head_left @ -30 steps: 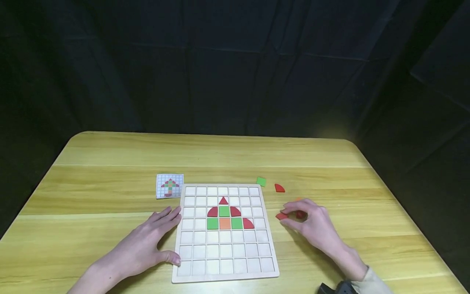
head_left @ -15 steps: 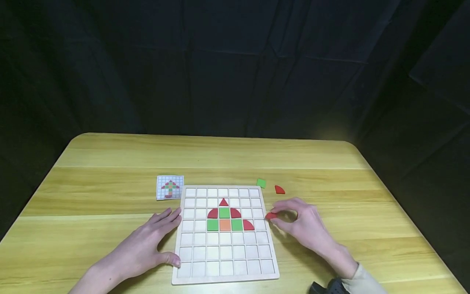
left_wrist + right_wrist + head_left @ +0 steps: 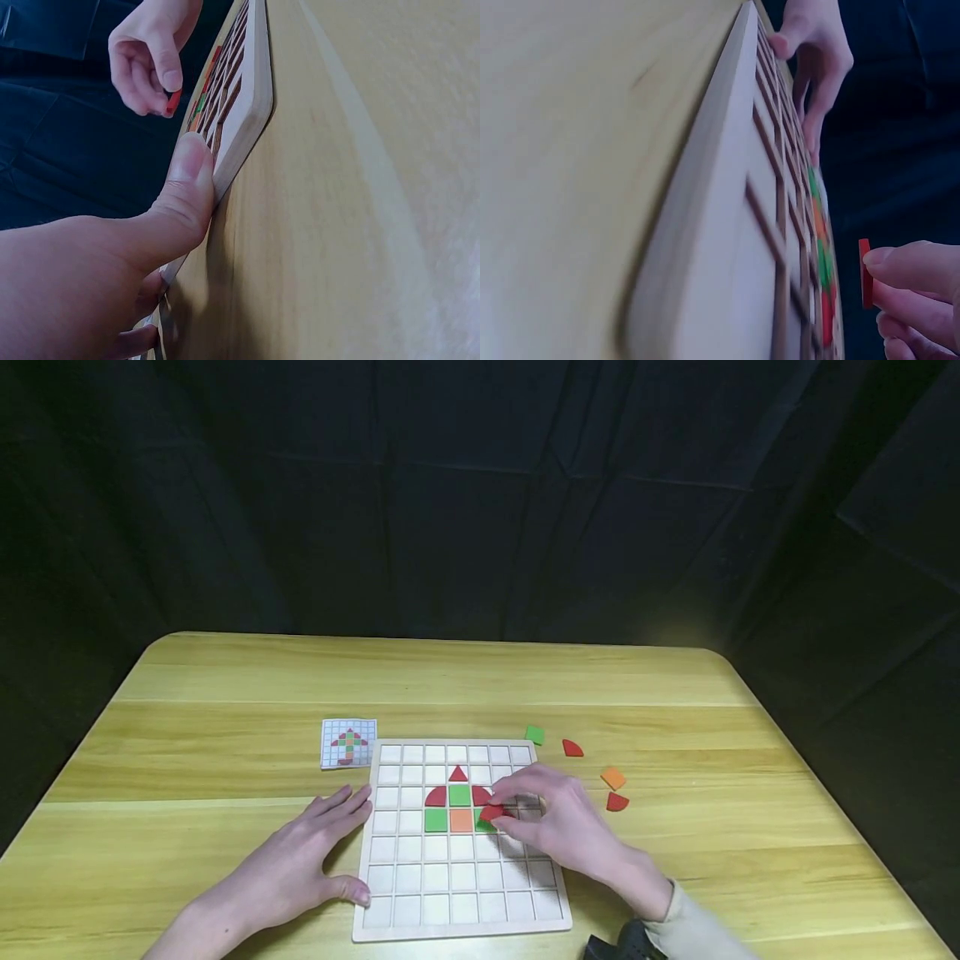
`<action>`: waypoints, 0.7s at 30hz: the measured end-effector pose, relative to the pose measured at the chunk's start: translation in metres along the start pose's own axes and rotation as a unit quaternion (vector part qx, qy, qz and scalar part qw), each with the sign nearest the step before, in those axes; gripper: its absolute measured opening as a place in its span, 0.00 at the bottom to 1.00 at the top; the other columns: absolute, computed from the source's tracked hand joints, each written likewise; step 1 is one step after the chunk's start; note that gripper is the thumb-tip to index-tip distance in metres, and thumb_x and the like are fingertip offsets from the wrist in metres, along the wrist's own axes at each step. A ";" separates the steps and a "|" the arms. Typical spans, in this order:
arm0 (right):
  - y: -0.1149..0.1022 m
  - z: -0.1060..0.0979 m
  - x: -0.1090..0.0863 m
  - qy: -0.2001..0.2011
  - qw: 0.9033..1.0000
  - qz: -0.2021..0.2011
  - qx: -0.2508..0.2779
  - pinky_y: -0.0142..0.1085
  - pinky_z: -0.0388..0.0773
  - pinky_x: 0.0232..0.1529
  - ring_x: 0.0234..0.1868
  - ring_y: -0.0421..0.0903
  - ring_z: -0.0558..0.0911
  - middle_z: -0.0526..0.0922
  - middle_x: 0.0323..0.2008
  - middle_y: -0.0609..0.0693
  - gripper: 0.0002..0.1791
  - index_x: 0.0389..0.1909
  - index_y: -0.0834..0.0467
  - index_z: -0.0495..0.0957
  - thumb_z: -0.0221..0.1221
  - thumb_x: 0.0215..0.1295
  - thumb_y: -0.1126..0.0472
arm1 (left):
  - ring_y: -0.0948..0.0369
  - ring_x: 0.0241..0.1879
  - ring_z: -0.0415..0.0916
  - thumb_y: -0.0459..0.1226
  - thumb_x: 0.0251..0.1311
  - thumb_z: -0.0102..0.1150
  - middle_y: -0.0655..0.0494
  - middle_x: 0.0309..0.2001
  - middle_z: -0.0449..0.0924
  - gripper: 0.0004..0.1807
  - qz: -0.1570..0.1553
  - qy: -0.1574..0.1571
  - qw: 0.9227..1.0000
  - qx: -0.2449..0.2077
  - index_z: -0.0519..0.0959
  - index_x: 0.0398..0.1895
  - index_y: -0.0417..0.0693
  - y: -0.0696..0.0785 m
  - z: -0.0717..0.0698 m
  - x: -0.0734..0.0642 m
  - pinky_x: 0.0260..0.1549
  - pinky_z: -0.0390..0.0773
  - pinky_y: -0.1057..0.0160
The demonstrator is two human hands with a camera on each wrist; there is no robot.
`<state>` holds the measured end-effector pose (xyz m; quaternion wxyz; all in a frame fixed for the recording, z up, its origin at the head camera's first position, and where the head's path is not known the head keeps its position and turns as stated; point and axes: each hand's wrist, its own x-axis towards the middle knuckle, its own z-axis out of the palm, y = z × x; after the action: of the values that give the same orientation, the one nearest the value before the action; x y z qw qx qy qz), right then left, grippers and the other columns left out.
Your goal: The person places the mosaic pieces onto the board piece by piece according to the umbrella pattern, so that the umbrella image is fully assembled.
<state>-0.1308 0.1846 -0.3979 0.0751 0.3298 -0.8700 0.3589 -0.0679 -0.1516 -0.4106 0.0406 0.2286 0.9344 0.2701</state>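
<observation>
One red piece (image 3: 491, 814) is pinched in the right hand (image 3: 562, 818); placing seems the step, probably calling for a left-side square. Left hand (image 3: 300, 850), thumb spread, touches the board (image 3: 462, 877).

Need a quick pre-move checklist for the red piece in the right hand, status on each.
1. Red piece held: ok, pinched by the right hand.
2. Piece clear of the board: ok, the right wrist view shows a gap.
3. Board steadied: ok, the left hand touches its left edge.
4. Card readable from above: ok, uncovered.
5. Cells around the piece visible from the head: not ok, the right hand hides some.
6. Piece's orientation right for its cell: cannot tell, partly covered.
</observation>
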 end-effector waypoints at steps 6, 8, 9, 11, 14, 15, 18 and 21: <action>-0.014 0.010 0.011 -0.023 1.000 -0.006 0.018 0.36 0.82 0.40 0.41 0.39 0.83 0.86 0.38 0.39 0.12 0.38 0.50 0.86 0.75 0.52 0.62 | 0.40 0.74 0.57 0.68 0.43 0.62 0.50 0.76 0.60 0.57 0.000 -0.001 1.000 -0.004 0.68 0.71 0.40 0.000 0.000 0.000 0.69 0.64 0.40; -0.018 0.013 0.015 -0.033 0.999 -0.005 0.016 0.35 0.81 0.40 0.41 0.41 0.83 0.85 0.39 0.39 0.11 0.38 0.50 0.86 0.74 0.53 0.61 | 0.40 0.74 0.57 0.69 0.43 0.61 0.50 0.76 0.60 0.57 0.001 0.000 1.000 -0.004 0.68 0.71 0.40 0.000 0.000 0.000 0.68 0.64 0.40; -0.019 0.014 0.016 -0.037 0.999 -0.005 0.014 0.35 0.81 0.39 0.41 0.41 0.83 0.85 0.39 0.39 0.11 0.38 0.50 0.86 0.74 0.54 0.61 | 0.40 0.74 0.57 0.69 0.43 0.61 0.50 0.76 0.60 0.57 0.002 0.000 1.000 -0.003 0.68 0.71 0.40 0.000 0.000 0.001 0.68 0.64 0.40; -0.022 0.018 0.020 -0.044 0.999 -0.011 0.013 0.34 0.80 0.36 0.41 0.42 0.82 0.85 0.39 0.40 0.10 0.37 0.50 0.86 0.74 0.54 0.60 | 0.40 0.74 0.57 0.68 0.43 0.61 0.50 0.76 0.61 0.57 0.002 0.000 1.000 -0.002 0.68 0.71 0.40 0.000 0.000 0.001 0.68 0.64 0.40; -0.026 0.023 0.024 -0.053 0.998 -0.018 0.014 0.33 0.80 0.37 0.43 0.41 0.81 0.86 0.39 0.39 0.11 0.39 0.50 0.87 0.74 0.54 0.60 | 0.40 0.74 0.57 0.68 0.42 0.62 0.49 0.76 0.60 0.57 0.003 0.001 1.000 0.001 0.68 0.71 0.39 0.000 0.000 0.002 0.68 0.64 0.40; -0.027 0.025 0.026 -0.055 0.998 -0.019 0.016 0.34 0.80 0.36 0.43 0.40 0.81 0.86 0.39 0.39 0.12 0.39 0.50 0.87 0.75 0.53 0.60 | 0.40 0.74 0.57 0.68 0.42 0.62 0.49 0.76 0.60 0.57 0.003 0.001 1.000 0.001 0.68 0.71 0.40 0.000 0.000 0.001 0.68 0.65 0.39; -0.031 0.031 0.031 -0.064 0.997 -0.032 0.021 0.33 0.81 0.39 0.43 0.40 0.80 0.87 0.39 0.39 0.13 0.40 0.52 0.87 0.75 0.53 0.60 | 0.39 0.74 0.57 0.68 0.42 0.62 0.49 0.76 0.60 0.57 0.001 -0.001 1.000 0.000 0.67 0.72 0.40 0.001 -0.001 0.001 0.67 0.65 0.38; -0.034 0.038 0.036 -0.074 0.996 -0.046 0.012 0.32 0.80 0.37 0.42 0.40 0.80 0.86 0.38 0.41 0.13 0.40 0.53 0.87 0.75 0.54 0.60 | 0.39 0.74 0.56 0.68 0.42 0.62 0.49 0.76 0.59 0.57 0.000 -0.003 1.000 -0.003 0.67 0.72 0.40 0.001 -0.001 0.001 0.67 0.65 0.38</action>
<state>-0.1333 0.1223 -0.3928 0.0231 0.3964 -0.8524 0.3401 -0.0685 -0.1507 -0.4095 0.0441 0.2289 0.9336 0.2721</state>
